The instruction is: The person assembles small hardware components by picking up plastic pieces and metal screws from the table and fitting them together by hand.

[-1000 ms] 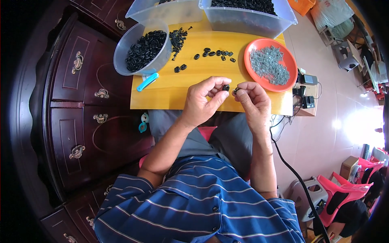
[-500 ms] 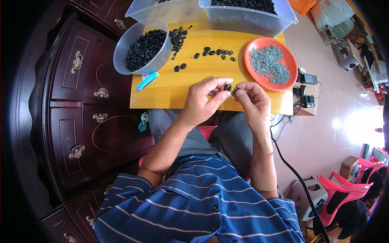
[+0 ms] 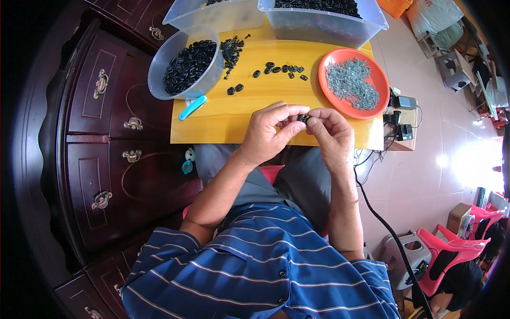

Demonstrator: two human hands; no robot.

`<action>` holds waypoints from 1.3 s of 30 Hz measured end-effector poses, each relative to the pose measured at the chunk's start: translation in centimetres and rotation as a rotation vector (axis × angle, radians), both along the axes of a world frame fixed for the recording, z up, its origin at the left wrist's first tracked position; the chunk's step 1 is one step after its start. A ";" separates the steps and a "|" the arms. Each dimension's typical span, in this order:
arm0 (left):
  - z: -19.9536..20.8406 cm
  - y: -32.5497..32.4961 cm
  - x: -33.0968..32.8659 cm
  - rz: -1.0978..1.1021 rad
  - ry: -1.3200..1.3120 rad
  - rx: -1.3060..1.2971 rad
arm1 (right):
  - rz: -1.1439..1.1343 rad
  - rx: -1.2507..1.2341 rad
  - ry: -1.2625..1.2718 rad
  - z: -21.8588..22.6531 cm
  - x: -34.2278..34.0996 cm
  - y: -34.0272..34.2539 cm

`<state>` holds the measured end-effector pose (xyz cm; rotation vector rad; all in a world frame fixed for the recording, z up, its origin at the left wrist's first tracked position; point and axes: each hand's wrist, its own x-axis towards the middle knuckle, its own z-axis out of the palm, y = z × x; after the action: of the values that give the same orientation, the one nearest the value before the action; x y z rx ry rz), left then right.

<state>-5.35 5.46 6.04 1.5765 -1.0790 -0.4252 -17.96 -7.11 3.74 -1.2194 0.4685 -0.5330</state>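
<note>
Over the near edge of the yellow table, my left hand pinches a small black oval part with holes between thumb and fingertips. My right hand is closed in a pinch on another small black part, mostly hidden by the thumb. The two parts meet at the fingertips. Beyond my hands, several loose black oval pieces lie in a loose row, with two more farther left. A red-orange plate of small silvery metal pieces stands to the right of them.
At the left of the yellow table are a clear round tub of black parts, a pile of black screw-like pieces and a light-blue-handled cutter. Clear bins line the back. Dark wooden drawers border the left; cables hang at right.
My left fingertips have moved slightly right, bringing the black part against the one in my right hand. The gap between the hands has closed.
</note>
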 end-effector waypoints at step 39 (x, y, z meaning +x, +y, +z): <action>1.7 -1.6 -0.5 0.027 -0.510 -0.014 | -0.040 0.254 -0.002 0.3 -0.6 -0.2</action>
<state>-5.86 3.90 7.69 1.7305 -1.4356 0.0121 -18.51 -7.29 4.08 -0.9682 0.5425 -0.4929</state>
